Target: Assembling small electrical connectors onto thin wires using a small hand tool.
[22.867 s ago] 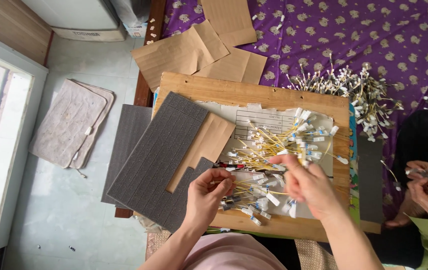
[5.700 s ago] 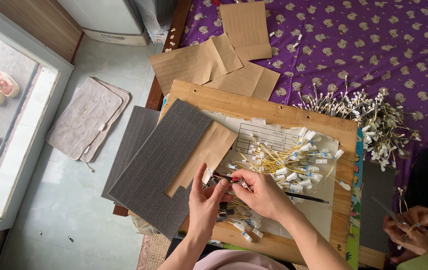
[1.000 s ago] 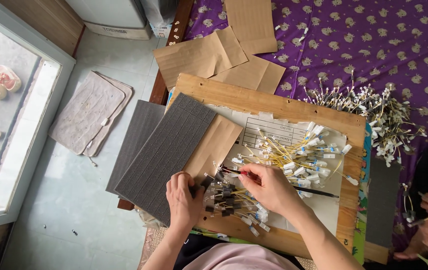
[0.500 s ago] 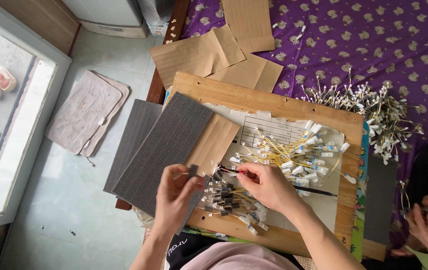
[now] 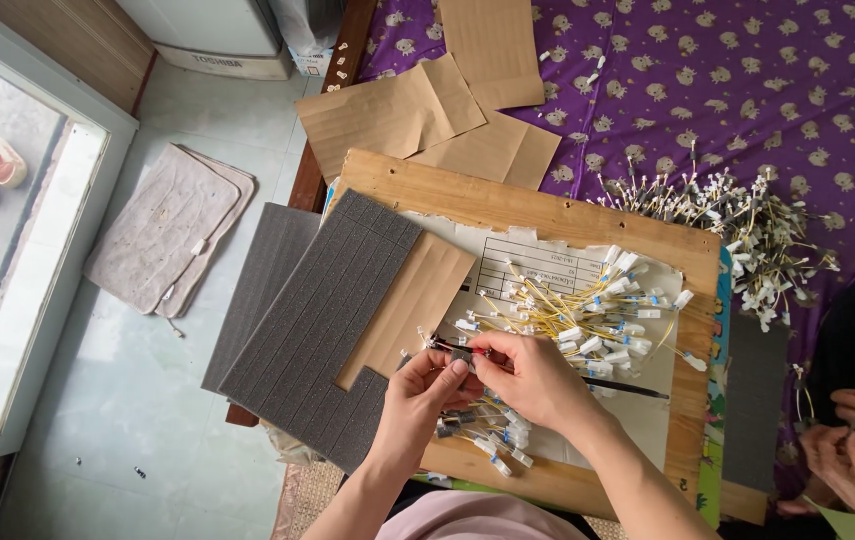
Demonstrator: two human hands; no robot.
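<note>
Both hands meet over the near middle of the flat wooden board worktop (image 5: 557, 215): the left hand (image 5: 425, 388) and right hand (image 5: 530, 375) each have fingers pinched closed on one thin wire lead with a small white connector (image 5: 439, 343), which lies roughly left to right between them, its free end poking out leftward past the left fingertips. The right hand sits nearer the heap of yellow wires with white plugs (image 5: 587, 310), just beyond it to the right. A smaller finished bundle (image 5: 487, 440) lies directly beneath the wrists. The grey scored foam sheet (image 5: 317, 320) lies to the left, a tan card strip (image 5: 412, 305) on it. Another person's hands (image 5: 847, 440) work at the far right
</note>
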